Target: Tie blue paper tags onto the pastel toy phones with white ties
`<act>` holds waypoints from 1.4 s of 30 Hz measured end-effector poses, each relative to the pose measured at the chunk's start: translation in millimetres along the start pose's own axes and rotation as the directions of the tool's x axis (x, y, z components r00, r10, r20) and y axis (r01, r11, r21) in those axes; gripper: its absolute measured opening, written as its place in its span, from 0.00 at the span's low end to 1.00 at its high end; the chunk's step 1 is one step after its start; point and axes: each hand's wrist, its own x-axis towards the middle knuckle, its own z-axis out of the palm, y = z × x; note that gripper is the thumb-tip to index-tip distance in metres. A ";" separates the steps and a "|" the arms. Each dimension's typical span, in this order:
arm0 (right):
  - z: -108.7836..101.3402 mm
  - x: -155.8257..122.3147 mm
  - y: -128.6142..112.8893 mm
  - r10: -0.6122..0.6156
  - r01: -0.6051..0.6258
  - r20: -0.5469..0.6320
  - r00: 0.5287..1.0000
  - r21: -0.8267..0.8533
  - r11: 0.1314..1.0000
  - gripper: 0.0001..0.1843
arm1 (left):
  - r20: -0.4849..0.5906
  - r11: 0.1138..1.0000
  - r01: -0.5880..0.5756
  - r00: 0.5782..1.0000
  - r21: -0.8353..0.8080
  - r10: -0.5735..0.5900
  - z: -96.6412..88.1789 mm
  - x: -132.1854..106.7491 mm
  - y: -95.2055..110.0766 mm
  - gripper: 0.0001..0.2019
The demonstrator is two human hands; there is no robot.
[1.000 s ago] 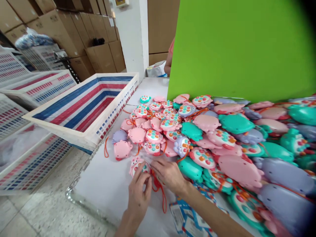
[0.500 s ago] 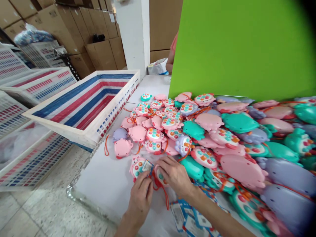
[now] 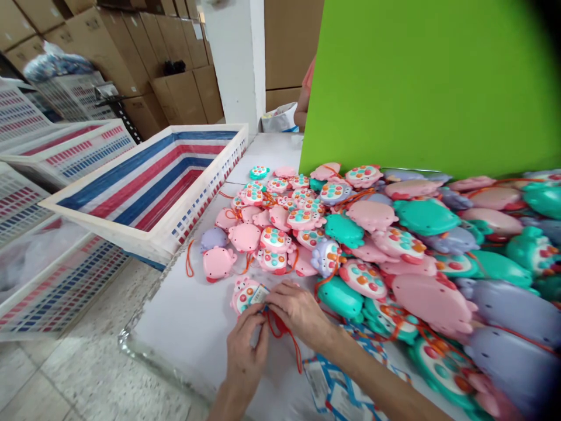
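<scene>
A pink animal-shaped toy (image 3: 242, 293) with coloured buttons lies face up on the white table, a small card tag (image 3: 259, 294) over its edge. My left hand (image 3: 246, 342) is closed in a pinch at the tag's lower end. From the right, my right hand (image 3: 298, 310) meets it there, thumb and fingers closed around the orange cord (image 3: 287, 333) by the tag. The loop of that cord trails on the table below my right hand. My fingers hide the exact spot where cord and tag meet.
Many pink, green and purple toys (image 3: 346, 234) are heaped behind and to the right. Loose tags (image 3: 337, 386) lie beneath my right forearm. At the left stands a white basket (image 3: 164, 237) with striped lining. A green panel (image 3: 429, 82) rises behind; a person's arm (image 3: 303, 108) shows beside it.
My right hand has moved left, off a second toy that now lies hidden beneath it, to the tag and my left fingertips. My left hand has shifted slightly down and left.
</scene>
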 end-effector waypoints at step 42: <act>-28.0 -30.7 -42.2 0.479 0.026 0.111 0.871 0.962 -0.270 0.10 | 0.256 0.769 0.442 0.897 -0.461 -0.362 -30.2 42.4 95.1 0.07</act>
